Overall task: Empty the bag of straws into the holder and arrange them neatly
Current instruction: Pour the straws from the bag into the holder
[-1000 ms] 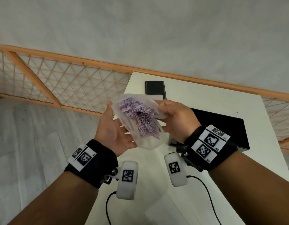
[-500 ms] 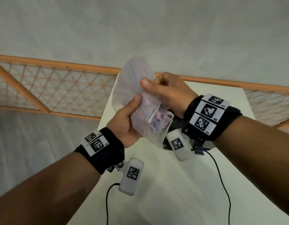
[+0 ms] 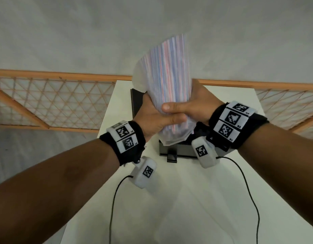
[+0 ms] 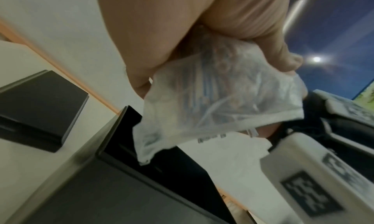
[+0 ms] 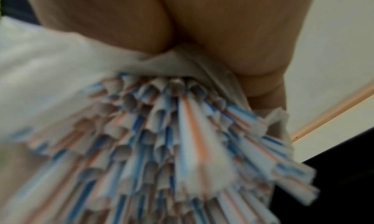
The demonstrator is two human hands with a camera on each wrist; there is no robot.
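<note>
A clear plastic bag (image 3: 165, 80) full of red-and-blue striped straws stands nearly upright, its open mouth (image 4: 202, 123) pointing down. My left hand (image 3: 157, 120) and right hand (image 3: 198, 104) both grip the bag around its lower part, thumbs across the front. In the right wrist view the straws (image 5: 182, 147) fan out of the bag (image 5: 50, 64) below my right hand (image 5: 202, 35). The black box-shaped holder (image 3: 180, 151) sits on the table just below the bag's mouth; its open top (image 4: 178, 171) shows dark under the bag. My left hand (image 4: 182, 27) squeezes the bag from above.
The white table (image 3: 178, 199) stretches toward me, with two cables (image 3: 115, 199) trailing from the wrist cameras. A second flat black piece (image 3: 136, 101) lies behind the holder, also seen as a black slab (image 4: 36, 112). An orange lattice rail (image 3: 55, 103) runs behind the table.
The bag went from lying across my palms with its mouth toward me to standing upright, mouth down over the holder. Both hands have closed around its lower part.
</note>
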